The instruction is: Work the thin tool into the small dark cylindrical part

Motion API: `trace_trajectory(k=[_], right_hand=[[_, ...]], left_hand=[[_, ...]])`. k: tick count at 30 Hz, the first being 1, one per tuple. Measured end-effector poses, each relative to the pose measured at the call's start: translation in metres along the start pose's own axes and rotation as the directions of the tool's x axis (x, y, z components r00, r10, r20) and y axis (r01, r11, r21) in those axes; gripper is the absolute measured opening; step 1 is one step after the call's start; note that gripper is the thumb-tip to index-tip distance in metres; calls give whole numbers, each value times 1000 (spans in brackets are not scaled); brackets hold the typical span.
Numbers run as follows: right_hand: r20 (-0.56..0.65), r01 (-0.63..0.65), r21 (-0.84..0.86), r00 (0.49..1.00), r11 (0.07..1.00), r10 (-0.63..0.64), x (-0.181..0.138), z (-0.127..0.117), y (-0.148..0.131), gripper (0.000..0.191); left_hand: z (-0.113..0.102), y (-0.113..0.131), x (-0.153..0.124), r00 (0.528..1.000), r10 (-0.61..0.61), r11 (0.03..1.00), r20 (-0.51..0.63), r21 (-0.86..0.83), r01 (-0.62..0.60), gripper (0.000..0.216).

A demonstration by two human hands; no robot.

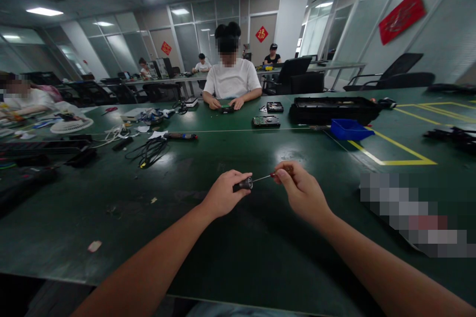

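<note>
My left hand is closed around a short black cylinder that looks like a small flashlight, its round end facing right. Between the fingertips of my right hand is a slim screwdriver with a thin metal shaft; its reddish handle is partly hidden by the fingers. The shaft points left at the cylinder's round end, and whether the tip touches or enters it I cannot tell. Both hands are held over the green table.
Opposite, a person works on a small part. Hard drives, a long black housing and a blue bin stand beyond my hands. Black cables lie left, a pixelated object right. Paper scraps lie near the front edge.
</note>
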State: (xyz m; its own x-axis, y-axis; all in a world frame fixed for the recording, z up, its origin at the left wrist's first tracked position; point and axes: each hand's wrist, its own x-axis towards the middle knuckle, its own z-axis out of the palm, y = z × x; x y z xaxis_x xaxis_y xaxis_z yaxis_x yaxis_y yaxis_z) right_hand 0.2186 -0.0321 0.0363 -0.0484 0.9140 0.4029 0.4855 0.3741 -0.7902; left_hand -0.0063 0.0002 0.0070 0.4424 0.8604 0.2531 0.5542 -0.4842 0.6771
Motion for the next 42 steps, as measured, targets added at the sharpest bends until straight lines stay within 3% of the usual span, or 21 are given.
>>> trace_trajectory(k=[10,17,20,25,35,38,42], right_hand=[[-3,115,-219,993,969,-119,-1,-3,-8,16],[-37,79,-130,996,988,-85,-1,-4,-7,17],[4,68,-95,998,993,-68,-2,-4,-9,17],[62,51,-125,997,991,-44,-1,-3,-10,18],[23,67,-202,998,977,-64,1,-3,-5,18],[19,64,-205,998,977,-61,1,-3,-6,18],[16,54,-205,999,977,-51,1,-4,-6,19]], left_hand=[[1,-2,0,1000,-20,999,14,-36,21,47],[2,-4,2,1000,-18,999,4,-41,18,46],[3,-5,1,1000,-4,999,2,-50,4,46],[3,-3,0,1000,-6,999,24,-31,7,46],[-1,-4,1,999,-40,999,-1,-16,40,42],[-1,-2,1,995,-89,994,-49,-73,85,41],[1,-1,4,984,-174,950,-47,-272,155,42]])
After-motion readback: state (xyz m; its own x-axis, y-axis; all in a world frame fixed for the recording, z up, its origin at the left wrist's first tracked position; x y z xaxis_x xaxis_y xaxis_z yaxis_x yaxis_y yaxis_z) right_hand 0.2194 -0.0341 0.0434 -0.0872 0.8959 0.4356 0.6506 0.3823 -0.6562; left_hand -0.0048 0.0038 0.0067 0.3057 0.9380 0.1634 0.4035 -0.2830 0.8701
